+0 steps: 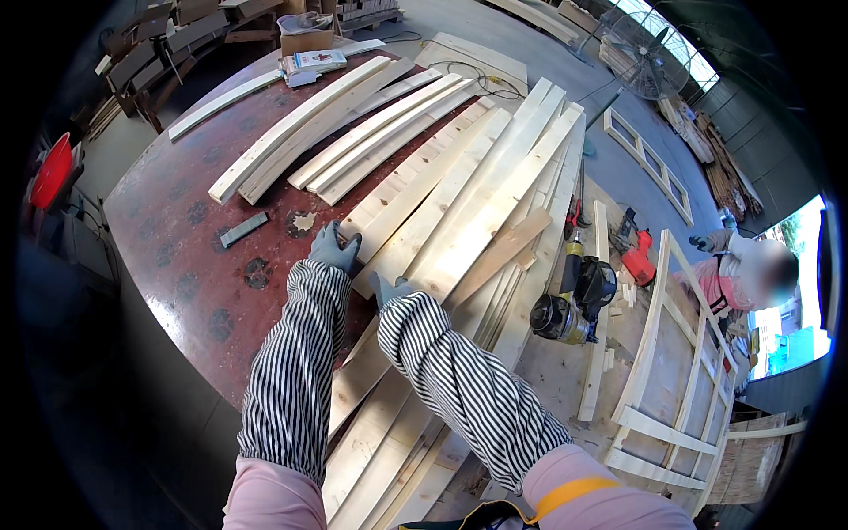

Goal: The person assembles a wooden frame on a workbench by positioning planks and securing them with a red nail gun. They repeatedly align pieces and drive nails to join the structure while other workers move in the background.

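Both my hands wear grey gloves, with black-and-white striped sleeves over my forearms. My left hand is closed on the near left corner of a pale wooden board dotted with knots. Beside it, my right hand grips the near end of a neighbouring board; its fingers are partly hidden. These boards lie side by side on a dark red table, amid a fanned-out pile. A narrower browner strip lies slantwise across the pile, right of my right hand.
More boards lie farther back left, near a small grey block. To the right are a nail gun, a red power tool and a slatted wooden frame. Another person stands beyond the frame. A large fan stands behind.
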A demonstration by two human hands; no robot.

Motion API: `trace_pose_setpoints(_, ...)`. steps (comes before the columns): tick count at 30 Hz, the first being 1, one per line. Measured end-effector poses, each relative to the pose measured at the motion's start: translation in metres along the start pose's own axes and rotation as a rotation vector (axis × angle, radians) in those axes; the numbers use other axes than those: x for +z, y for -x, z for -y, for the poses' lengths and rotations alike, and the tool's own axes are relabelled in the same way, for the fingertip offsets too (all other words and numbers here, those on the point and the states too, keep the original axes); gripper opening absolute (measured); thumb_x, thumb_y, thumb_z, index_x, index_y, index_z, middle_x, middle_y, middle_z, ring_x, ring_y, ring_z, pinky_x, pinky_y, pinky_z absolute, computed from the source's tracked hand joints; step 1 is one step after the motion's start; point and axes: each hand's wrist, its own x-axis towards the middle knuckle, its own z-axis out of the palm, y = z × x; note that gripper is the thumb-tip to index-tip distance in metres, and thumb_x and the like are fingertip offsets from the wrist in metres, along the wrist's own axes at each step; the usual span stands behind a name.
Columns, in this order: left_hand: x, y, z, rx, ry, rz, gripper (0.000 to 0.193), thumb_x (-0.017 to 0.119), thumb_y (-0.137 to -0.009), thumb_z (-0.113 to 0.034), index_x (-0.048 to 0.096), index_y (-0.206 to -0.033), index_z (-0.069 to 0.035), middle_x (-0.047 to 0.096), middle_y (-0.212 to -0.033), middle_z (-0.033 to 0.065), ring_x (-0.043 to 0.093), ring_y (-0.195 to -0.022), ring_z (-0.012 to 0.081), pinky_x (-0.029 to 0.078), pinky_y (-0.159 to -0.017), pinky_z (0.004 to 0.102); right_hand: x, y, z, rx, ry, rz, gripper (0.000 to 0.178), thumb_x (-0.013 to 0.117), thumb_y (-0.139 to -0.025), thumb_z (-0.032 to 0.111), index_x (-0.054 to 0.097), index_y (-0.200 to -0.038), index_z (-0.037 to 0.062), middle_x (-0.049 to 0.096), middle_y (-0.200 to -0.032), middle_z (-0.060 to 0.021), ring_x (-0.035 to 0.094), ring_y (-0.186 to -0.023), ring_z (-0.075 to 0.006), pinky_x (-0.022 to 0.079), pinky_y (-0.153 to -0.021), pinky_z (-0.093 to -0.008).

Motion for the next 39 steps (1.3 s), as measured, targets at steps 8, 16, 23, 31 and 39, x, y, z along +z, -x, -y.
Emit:
trace_pose_setpoints(8, -0.005, -0.037, -0.036, -0.144, -0.188, 0.248, 0.086, 0.056, -0.077, -0.067, 0.043, -0.137, -0.007, 0.044, -0.137, 0.0215, 0.039, -0.13, 0.035, 0.033, -0.108, 0.0416, 0.043, -0.044, -0.049, -0.16, -0.108, -0.508, 0.067, 0.072, -0.073, 0.044, 0.054, -0.115, -0.0048, 0.066, -0.089, -0.0161, 0.063, -0.075, -0.0269, 0.05, -0.066, -0.0349)
trace_pose_setpoints(16, -0.022, -0.048, -0.022, -0.207, -0.222, 0.331, 0.099, 0.061, -0.069, -0.072, 0.041, -0.137, -0.002, 0.038, -0.14, 0.0275, 0.043, -0.127, 0.038, 0.037, -0.105, 0.0447, 0.02, 0.004, 0.008, -0.088, 0.4, -0.134, 0.055, 0.066, -0.075, 0.052, 0.068, -0.086, -0.0018, 0.069, -0.078, -0.015, 0.064, -0.074, -0.0268, 0.049, -0.066, -0.0364)
trace_pose_setpoints(23, 0.001, -0.064, -0.015, -0.257, -0.116, 0.363, 0.1, 0.059, -0.066, -0.076, 0.048, -0.131, -0.001, 0.047, -0.135, 0.0251, 0.046, -0.125, 0.0368, 0.035, -0.106, 0.044, 0.0, -0.035, -0.004, 0.136, -0.045, -0.266, 0.08, 0.07, -0.066, 0.065, 0.064, -0.099, -0.0074, 0.065, -0.073, -0.0134, 0.059, -0.064, -0.0217, 0.046, -0.058, -0.0351)
trace_pose_setpoints(31, 0.046, -0.108, 0.065, 0.0, 0.167, 0.064, 0.067, 0.068, -0.079, -0.052, 0.051, -0.119, -0.002, 0.066, -0.097, 0.0162, 0.065, -0.083, 0.0218, 0.051, -0.071, 0.0331, 0.02, -0.015, 0.033, 0.08, 0.428, 0.056, 0.084, 0.042, -0.078, 0.077, 0.066, -0.1, -0.0006, 0.065, -0.092, -0.0151, 0.059, -0.092, -0.0293, 0.043, -0.086, -0.0373)
trace_pose_setpoints(39, 0.047, -0.091, 0.069, -0.208, 0.811, 0.419, 0.049, 0.052, -0.091, -0.053, 0.056, -0.114, -0.009, 0.064, -0.083, 0.009, 0.056, -0.063, 0.0151, 0.045, -0.057, 0.029, 0.028, -0.04, 0.02, 0.015, 0.152, 0.032, 0.079, 0.046, -0.079, 0.073, 0.065, -0.103, -0.0007, 0.065, -0.096, -0.0157, 0.058, -0.096, -0.0298, 0.043, -0.087, -0.0368)
